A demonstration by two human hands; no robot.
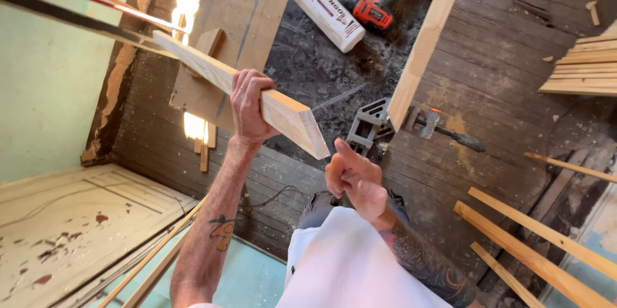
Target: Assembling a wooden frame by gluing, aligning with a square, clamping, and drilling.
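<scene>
Nearest the camera: white shirt (347, 263) fills the bottom middle, with two bare forearms coming up out of it, both tattooed.
Left hand (249, 107): up high and wrapped over the top of a pale wooden board (283, 112), fingers curled round its upper face, thumb side underneath. A full, firm grip, nothing loose about it.
The board: it runs from the upper left, out of the bright glare, down to a cut end just right of the left hand, held in the air above the floor and tilted down toward the right.
Right hand (355, 179): lower, right in front of the chest, just below the board's cut end and not touching it. Fingers loosely curled, thumb up, nothing in its grip.
Floor (495, 70): dark worn planks, scattered with wood chips.
Down there: a long light timber (425, 44) lying at an angle, a grey clamp (369, 125) at its lower end, a hammer (443, 129) just beside that.
Further off: a white tube (328, 11) and an orange power tool (376, 9) side by side near the top.
Right edge: a stack of boards (581, 67) up top, loose battens (533, 244) below.
Left: pale green wall (45, 70).
</scene>
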